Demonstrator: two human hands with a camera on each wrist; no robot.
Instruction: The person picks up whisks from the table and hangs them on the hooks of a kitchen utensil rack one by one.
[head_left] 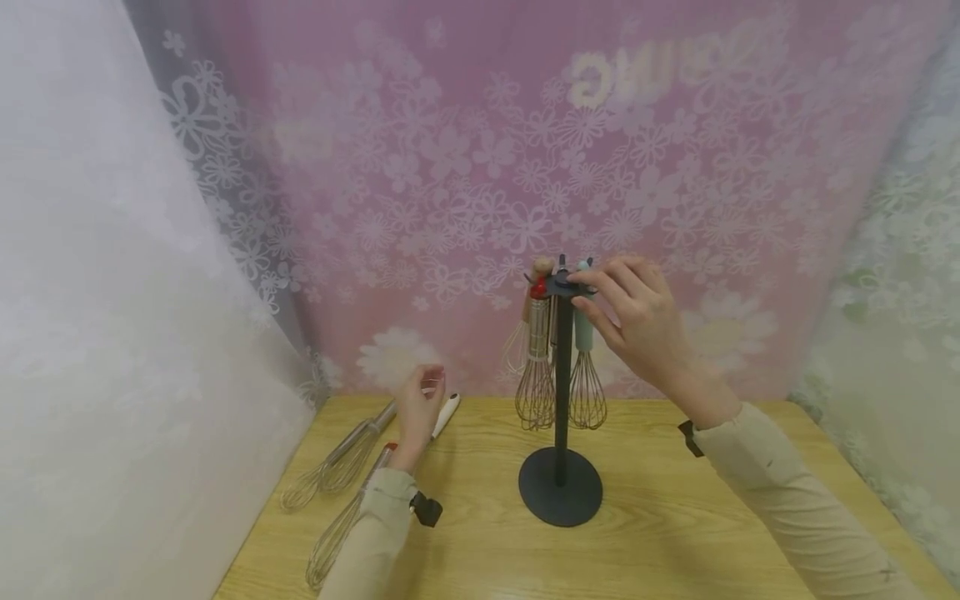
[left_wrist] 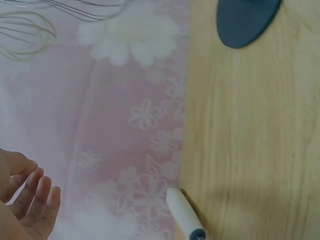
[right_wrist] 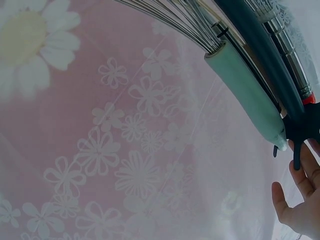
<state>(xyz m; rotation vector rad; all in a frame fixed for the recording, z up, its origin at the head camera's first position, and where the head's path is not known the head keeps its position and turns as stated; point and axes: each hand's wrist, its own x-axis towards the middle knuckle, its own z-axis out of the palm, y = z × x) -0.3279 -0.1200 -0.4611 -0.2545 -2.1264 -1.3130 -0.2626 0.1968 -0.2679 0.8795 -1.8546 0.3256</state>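
A black whisk stand with a round base stands upright on the table. Whisks hang from its top hooks, among them a mint-green-handled whisk, a metal whisk with a red end and one with a wooden handle. My right hand touches the stand's top with its fingertips; in the right wrist view its thumb is apart from the hooks. To the left, my left hand hovers with loosely bent fingers and nothing in it, above a white handle lying on the table.
At the left of the wooden table lie a metal whisk and a whisk with a red end, partly hidden by my left sleeve. A pink flowered curtain hangs behind, and pale cloths hang at both sides.
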